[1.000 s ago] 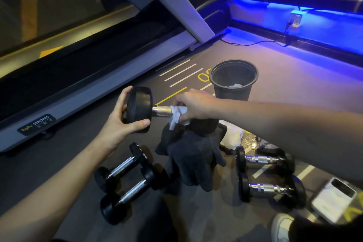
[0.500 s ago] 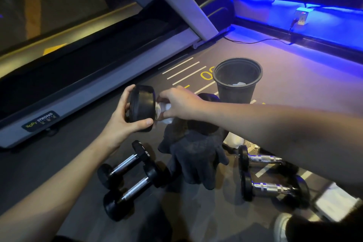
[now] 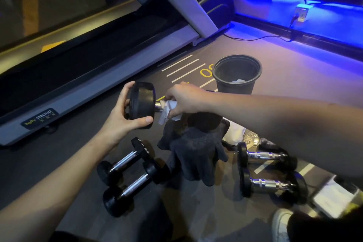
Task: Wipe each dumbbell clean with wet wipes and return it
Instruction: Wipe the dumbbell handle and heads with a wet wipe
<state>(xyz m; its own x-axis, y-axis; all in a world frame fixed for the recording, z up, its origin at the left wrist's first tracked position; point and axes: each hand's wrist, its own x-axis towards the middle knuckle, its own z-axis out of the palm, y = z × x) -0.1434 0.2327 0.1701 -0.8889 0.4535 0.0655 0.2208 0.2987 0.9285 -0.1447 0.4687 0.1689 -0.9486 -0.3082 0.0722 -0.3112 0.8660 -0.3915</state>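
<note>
While the left hand [image 3: 125,116] clasps the raised dumbbell [image 3: 142,102] by one head and the right hand [image 3: 184,98] pinches a wet wipe [image 3: 167,111] around its handle above the floor, a damp slip could drop it onto the dumbbells below [image 3: 125,175].

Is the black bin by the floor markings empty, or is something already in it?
Not empty: the upright black bin has crumpled white material, likely a used wipe, at its bottom.

"BODY STRONG" is printed on a dark sticker [image 3: 39,119] fixed to the treadmill's grey side rail [image 3: 94,92]. A yellow "0" and part of a second yellow character are painted on the floor [image 3: 206,72] beside white lines.
</note>
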